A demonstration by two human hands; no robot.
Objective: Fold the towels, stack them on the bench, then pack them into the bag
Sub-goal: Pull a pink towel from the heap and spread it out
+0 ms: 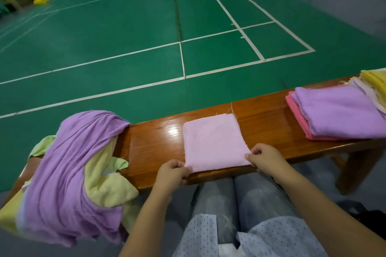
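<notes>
Both hands pinch near corners of folded pink towel (pixel 214 142): left hand (pixel 172 173) on left corner, right hand (pixel 265 157) on right. Towel lies flat mid bench (pixel 263 115), w/ unfolded heap (pixel 71 175) at left end & folded stack (pixel 336 115) at right.

Wooden bench (pixel 158 140): pink towel (pixel 215 142), folded stack (pixel 338 115), unfolded heap (pixel 71 173).

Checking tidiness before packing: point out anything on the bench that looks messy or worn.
The unfolded heap of purple and yellow towels spills over the bench's left end. The pink towel pinched by both hands, left and right, shows loose threads at its far edge. The folded stack lies reasonably neat.
</notes>
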